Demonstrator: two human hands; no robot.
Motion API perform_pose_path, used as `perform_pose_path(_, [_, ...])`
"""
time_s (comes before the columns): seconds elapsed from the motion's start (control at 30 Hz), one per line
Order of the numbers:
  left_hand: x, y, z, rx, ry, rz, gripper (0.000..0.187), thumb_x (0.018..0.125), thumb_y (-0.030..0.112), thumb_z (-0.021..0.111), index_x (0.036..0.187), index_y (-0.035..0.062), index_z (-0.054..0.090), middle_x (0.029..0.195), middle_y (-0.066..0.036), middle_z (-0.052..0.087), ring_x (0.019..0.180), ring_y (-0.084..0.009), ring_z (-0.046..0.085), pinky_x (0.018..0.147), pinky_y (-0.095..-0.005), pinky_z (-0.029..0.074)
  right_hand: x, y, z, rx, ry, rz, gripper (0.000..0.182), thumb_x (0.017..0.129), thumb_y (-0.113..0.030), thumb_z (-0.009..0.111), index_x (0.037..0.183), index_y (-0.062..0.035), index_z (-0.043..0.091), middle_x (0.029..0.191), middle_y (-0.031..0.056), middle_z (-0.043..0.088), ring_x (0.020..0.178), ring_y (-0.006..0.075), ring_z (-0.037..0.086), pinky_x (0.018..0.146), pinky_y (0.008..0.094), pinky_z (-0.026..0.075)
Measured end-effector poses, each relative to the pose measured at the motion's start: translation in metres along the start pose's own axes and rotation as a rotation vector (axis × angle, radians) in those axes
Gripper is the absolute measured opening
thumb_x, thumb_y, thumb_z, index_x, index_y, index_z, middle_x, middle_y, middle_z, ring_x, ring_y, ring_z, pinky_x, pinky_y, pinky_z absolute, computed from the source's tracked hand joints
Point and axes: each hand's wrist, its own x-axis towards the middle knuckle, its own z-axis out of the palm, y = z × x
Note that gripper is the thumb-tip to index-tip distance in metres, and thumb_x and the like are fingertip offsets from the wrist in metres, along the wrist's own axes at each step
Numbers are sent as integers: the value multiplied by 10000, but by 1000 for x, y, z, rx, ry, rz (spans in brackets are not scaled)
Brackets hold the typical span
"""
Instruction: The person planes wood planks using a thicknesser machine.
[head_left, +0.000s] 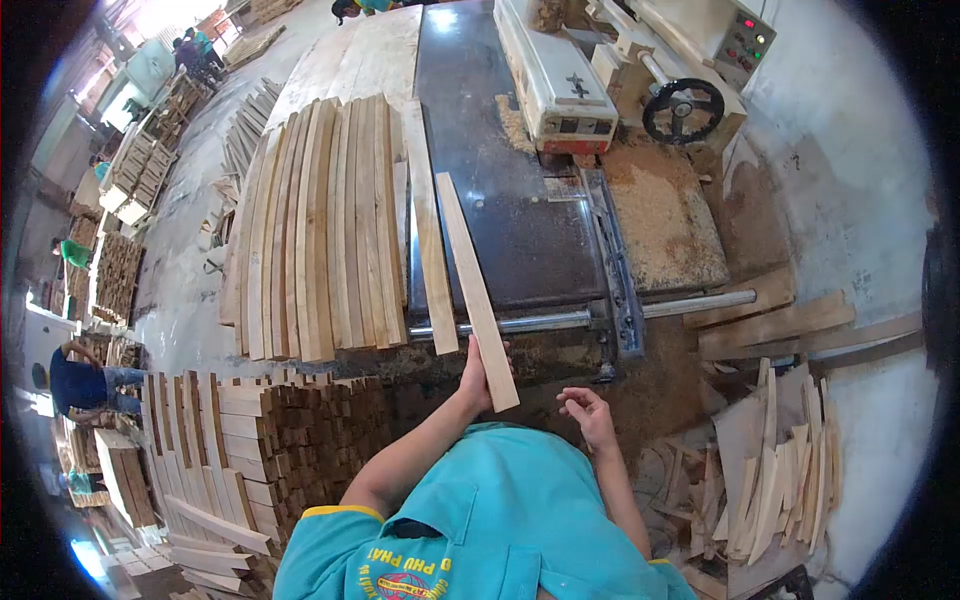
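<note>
My left hand [478,375] is wrapped round the near part of a long pale wooden strip [470,275], which points away from me over the dark machine table [500,230]. To the right, my right hand [588,415] is raised in front of my body with its fingers partly curled and apart, holding nothing. Left of the held strip, another board [427,230] lies lengthwise, its near end jutting past the metal rail. Beside that board, a row of slightly curved wooden strips [320,230] lies side by side.
A machine housing [560,90] and black handwheel [683,111] stand at the upper right. A metal rail [545,322] crosses the table's near edge. Stacked wood [240,450] is at lower left, offcuts [785,480] at lower right. Several other people are at the far left and top.
</note>
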Motion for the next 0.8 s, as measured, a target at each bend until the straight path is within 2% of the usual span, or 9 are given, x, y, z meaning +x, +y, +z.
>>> perform_pose_path(0.1, [8,-2,-5,106,48,56,755,977,797,356,1137,119,647,863,-52,653,817,-211,669,743,-394,591,1,1,1,-11,48,14,241,1010,-80,657,1237,-1,677,1135,92,731,949,154,682,864,323,573])
perform_pose_path(0.2, [21,2,-15,126,30,17,777,981,793,342,1168,93,623,941,-96,676,875,-254,678,797,-437,588,1,0,6,-12,122,25,233,1018,-117,653,1227,-20,687,1096,68,739,878,131,675,827,304,550])
perform_pose_path(0.3, [32,7,-18,148,46,-37,800,989,788,318,1196,75,615,997,-126,697,912,-272,688,825,-460,586,1,2,10,-27,168,47,240,1020,-86,645,1239,6,676,1115,93,731,927,149,680,853,319,575])
perform_pose_path(0.43, [40,12,-25,220,63,-82,801,992,782,301,1193,74,616,1050,-146,709,937,-277,691,868,-470,581,2,4,22,-27,250,82,240,1027,-103,640,1239,3,678,1104,91,735,905,147,679,838,314,571])
perform_pose_path(0.57, [39,20,-21,224,37,-79,774,982,790,328,1108,80,609,999,-111,693,918,-274,676,849,-461,573,5,5,37,-75,316,124,240,1037,-128,629,1238,-8,682,1094,82,739,881,138,679,821,305,564])
perform_pose_path(0.63, [43,20,-23,530,39,-52,789,971,798,363,1108,60,607,997,-114,688,929,-264,674,857,-454,561,9,6,42,-80,337,144,240,1039,-135,626,1238,-14,684,1094,77,740,872,135,678,816,300,561])
perform_pose_path(0.67, [45,19,-24,547,32,-15,806,959,806,399,1100,41,614,980,-118,681,920,-257,673,851,-455,554,11,6,45,-103,340,148,238,1040,-139,626,1238,-20,686,1089,73,742,865,130,679,811,298,558])
perform_pose_path(0.8, [52,24,-22,485,35,-51,812,959,808,397,1090,40,626,948,-113,671,891,-258,668,840,-451,552,17,3,54,-109,368,158,247,1043,-159,625,1252,-40,684,1081,66,749,849,120,680,775,292,546])
